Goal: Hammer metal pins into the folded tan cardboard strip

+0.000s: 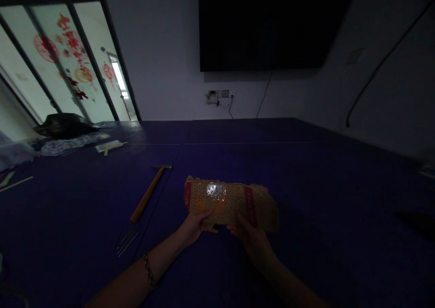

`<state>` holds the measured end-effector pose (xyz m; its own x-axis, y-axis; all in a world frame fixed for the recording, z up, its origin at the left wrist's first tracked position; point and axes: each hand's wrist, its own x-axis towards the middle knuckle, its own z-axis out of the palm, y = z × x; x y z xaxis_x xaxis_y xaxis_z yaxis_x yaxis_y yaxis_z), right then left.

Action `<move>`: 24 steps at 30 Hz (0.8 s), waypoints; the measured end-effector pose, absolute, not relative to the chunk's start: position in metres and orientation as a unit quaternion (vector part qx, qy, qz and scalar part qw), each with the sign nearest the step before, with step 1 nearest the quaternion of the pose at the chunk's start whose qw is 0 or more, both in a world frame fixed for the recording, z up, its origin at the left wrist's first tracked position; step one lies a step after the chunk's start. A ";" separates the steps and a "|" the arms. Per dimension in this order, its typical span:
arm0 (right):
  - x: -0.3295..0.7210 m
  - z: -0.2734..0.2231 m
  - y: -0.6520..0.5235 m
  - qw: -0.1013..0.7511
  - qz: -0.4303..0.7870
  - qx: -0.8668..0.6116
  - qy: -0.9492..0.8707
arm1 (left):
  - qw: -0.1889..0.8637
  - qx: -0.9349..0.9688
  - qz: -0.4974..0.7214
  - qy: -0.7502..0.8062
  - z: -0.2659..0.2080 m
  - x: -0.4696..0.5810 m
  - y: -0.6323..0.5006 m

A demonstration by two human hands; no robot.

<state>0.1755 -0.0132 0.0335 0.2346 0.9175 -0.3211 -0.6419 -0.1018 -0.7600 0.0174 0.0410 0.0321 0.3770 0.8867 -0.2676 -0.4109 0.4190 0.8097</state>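
Observation:
A torn piece of cardboard is in front of me, brown with red stripes and many small dark dots or holes. A bright glare lies on its upper left part. My left hand grips its lower edge, thumb on top and fingers beneath. My right hand pinches the same edge farther right, also with the thumb on top. To the left lies a hammer with a wooden handle and a metal head. Several thin metal rods, perhaps nails, lie below its handle.
The dark blue table reaches to the wall. A black bag, crumpled patterned sheets and a white packet lie at the back left. Pale strips lie at far left. A large dark screen hangs above wall sockets.

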 end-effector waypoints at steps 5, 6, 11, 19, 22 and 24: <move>0.176 0.033 -0.011 0.649 0.622 -0.420 -0.125 | 0.784 0.342 0.391 0.339 0.032 0.018 0.041; 0.176 0.033 -0.011 0.651 0.623 -0.417 -0.122 | 0.786 0.331 0.395 0.341 0.031 0.018 0.042; 0.178 0.031 -0.011 0.648 0.627 -0.411 -0.134 | 0.764 0.279 0.451 0.367 0.029 0.020 0.046; 0.176 0.033 -0.013 0.661 0.629 -0.397 -0.097 | 0.767 0.271 0.456 0.361 0.031 0.020 0.047; 0.175 0.036 -0.013 0.662 0.632 -0.393 -0.090 | 0.762 0.279 0.464 0.355 0.032 0.019 0.046; 0.175 0.036 -0.013 0.664 0.631 -0.391 -0.083 | 0.758 0.291 0.467 0.349 0.032 0.020 0.044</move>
